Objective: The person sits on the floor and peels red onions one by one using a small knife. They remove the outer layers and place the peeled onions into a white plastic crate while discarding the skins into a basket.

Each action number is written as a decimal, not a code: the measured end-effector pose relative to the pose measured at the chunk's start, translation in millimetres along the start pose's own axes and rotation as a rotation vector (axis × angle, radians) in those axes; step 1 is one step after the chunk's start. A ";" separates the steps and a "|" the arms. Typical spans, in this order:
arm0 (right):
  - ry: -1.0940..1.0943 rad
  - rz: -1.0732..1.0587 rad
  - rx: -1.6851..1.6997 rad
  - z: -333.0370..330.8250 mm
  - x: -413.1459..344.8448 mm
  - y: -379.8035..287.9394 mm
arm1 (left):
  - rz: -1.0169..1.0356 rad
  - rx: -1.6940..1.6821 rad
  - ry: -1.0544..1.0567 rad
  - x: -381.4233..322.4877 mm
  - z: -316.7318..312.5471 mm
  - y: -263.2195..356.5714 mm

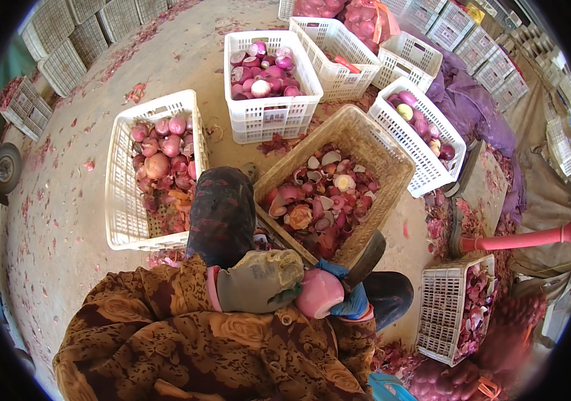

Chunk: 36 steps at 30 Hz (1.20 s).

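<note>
My left hand [263,280], in a dirty grey-green work glove, grips a pale pink peeled onion [319,294] in front of my body. On the onion's other side is my right hand [353,295], in a blue glove, holding a knife with a broad dark blade [369,255] that points up and away. Just beyond the hands, a dirty plastic crate [388,155] lies tilted, with onion skins and cut ends [323,200] in it. Unpeeled red onions [160,145] lie in a white crate [115,200] beyond my left knee.
Peeled onions fill a stacked white crate [274,118] ahead and lie in another crate [416,168] at the right. Empty-looking crates [335,80] stand behind. A crate of skins [443,311], a red metal pole [521,240] and mesh onion sacks [446,381] are at the right. Skins litter the floor.
</note>
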State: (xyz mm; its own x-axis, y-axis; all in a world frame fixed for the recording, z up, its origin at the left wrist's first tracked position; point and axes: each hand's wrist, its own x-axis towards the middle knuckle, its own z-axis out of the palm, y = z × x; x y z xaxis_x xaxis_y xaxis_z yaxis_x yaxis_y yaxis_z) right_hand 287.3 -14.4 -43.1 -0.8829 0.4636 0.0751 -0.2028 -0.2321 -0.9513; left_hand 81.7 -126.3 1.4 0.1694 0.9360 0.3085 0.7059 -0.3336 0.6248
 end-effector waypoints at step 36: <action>0.431 -0.266 -0.190 38.5 44.7 -17.7 | -0.539 -2.036 -0.015 25.1 7.0 -31.4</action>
State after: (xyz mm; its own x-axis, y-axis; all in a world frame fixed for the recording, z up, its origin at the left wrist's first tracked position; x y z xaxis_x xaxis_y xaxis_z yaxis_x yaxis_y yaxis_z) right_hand 235.2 -22.5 -11.5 -0.5491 0.8036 0.2297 -0.2801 0.0820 -0.9565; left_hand 68.7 -91.6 -15.5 0.2657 0.9559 -0.1253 -0.8909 0.2931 0.3470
